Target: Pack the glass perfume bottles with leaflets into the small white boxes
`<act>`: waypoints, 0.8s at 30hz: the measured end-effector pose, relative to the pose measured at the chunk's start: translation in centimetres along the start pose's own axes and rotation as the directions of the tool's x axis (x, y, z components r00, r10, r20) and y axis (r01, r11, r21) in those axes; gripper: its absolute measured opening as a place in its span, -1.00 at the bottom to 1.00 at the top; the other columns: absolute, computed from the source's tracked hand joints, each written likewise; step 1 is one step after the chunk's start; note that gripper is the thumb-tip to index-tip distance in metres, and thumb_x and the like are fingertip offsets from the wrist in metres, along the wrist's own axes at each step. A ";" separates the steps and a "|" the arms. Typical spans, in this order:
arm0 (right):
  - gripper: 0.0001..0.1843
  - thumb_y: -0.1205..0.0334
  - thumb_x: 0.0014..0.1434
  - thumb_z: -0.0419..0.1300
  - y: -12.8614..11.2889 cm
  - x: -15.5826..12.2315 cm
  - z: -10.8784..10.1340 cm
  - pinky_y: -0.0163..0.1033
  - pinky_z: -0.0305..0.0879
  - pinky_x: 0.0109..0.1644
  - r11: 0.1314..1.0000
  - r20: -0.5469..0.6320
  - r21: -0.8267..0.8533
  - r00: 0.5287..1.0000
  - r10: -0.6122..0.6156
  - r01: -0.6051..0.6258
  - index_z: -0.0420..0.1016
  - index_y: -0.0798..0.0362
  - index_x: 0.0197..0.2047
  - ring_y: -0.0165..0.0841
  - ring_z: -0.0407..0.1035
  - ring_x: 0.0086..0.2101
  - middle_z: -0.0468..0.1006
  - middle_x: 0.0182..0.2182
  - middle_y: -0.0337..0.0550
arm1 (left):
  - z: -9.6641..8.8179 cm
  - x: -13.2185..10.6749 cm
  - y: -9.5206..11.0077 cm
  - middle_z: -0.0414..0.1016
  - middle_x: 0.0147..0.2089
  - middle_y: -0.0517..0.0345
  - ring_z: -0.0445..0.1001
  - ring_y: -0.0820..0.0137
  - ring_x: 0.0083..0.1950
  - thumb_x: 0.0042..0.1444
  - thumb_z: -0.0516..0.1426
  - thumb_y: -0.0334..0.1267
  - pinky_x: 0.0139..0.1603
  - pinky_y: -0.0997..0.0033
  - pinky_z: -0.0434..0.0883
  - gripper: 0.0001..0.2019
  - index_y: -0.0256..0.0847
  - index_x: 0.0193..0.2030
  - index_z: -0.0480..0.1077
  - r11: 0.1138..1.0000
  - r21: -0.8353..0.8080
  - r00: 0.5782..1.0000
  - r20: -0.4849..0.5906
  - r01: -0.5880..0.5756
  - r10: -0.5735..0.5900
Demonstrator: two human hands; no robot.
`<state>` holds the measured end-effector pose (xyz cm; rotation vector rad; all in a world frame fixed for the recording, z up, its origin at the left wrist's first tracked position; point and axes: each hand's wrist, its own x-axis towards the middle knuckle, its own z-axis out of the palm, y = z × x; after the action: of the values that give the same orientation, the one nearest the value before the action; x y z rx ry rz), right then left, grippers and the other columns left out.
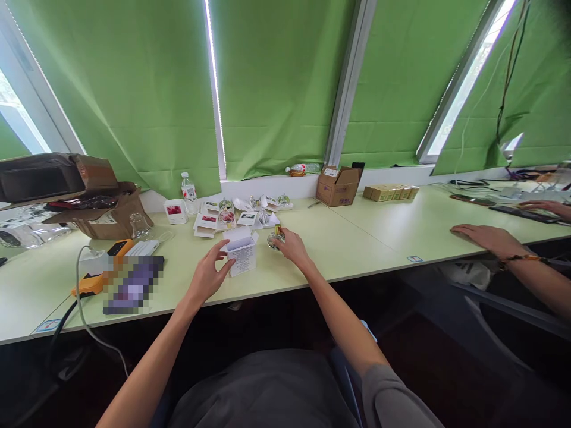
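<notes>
A small white carton (243, 260) with fine print on its front stands upright near the table's front edge, its top flap raised. My left hand (209, 267) is at its left side, thumb on the front and fingers by the upper edge. Just right of the carton, my right hand (291, 245) grips a round clear glass perfume bottle (272, 240) with a gold-coloured top. My fingers partly cover the bottle. Behind them lie several opened white cartons (206, 223) and similar round glass bottles (226, 215).
A closed white carton (176, 211) and a water bottle (188, 193) stand at the back left. Farther right are a brown cardboard box (338, 186) and a row of small yellowish boxes (391, 193). A phone (134, 285) and cables lie left. Another person's hand (488, 239) rests at right.
</notes>
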<state>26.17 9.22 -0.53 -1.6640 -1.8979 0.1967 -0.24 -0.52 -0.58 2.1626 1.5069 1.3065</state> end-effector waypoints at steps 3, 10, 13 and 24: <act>-0.61 0.08 0.22 0.11 0.2 0.1 0.1 -0.27 0.19 -0.17 1.000 0.005 -0.024 1.000 -0.009 0.009 0.43 0.08 0.05 -0.16 0.43 -0.10 0.57 -0.08 0.00 | 0.0 0.0 0.0 0.52 -0.03 0.07 0.54 0.26 -0.04 0.20 0.13 -0.05 -0.01 0.21 0.45 -0.47 0.01 0.29 0.15 1.000 0.002 1.000 0.006 0.000 0.000; -0.58 0.03 0.21 0.13 0.2 0.1 0.0 -0.26 0.19 -0.18 0.998 0.011 -0.057 1.000 0.005 -0.004 0.45 0.08 0.05 -0.14 0.43 -0.10 0.59 -0.12 0.01 | 0.0 0.0 -0.1 0.52 -0.02 0.07 0.54 0.26 -0.05 0.20 0.12 -0.05 -0.01 0.20 0.46 -0.48 0.00 0.29 0.16 1.000 0.011 1.000 0.003 -0.005 0.005; -0.56 0.01 0.21 0.12 0.1 0.1 -0.2 -0.27 0.19 -0.19 0.998 0.012 -0.064 1.000 0.013 -0.013 0.44 0.08 0.06 -0.14 0.43 -0.10 0.59 -0.13 0.01 | 0.1 0.0 -0.2 0.51 -0.01 0.07 0.54 0.27 -0.05 0.20 0.12 -0.06 0.00 0.21 0.46 -0.49 -0.01 0.28 0.17 1.000 0.000 1.000 -0.001 -0.011 0.011; -0.70 0.05 0.18 0.15 -0.4 -0.2 -1.0 -0.28 0.12 -0.29 0.992 0.049 -0.123 0.999 -0.023 0.029 0.50 0.06 -0.12 -0.19 0.45 -0.19 0.60 -0.18 -0.01 | 0.0 0.0 -0.2 0.51 -0.02 0.07 0.54 0.25 -0.05 0.20 0.12 -0.05 -0.02 0.19 0.46 -0.49 0.01 0.27 0.17 1.000 0.014 1.000 0.010 0.001 -0.001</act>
<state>26.35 8.64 0.42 -1.7280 -2.0019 0.1107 -0.37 -0.45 -0.66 2.1735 1.5173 1.2862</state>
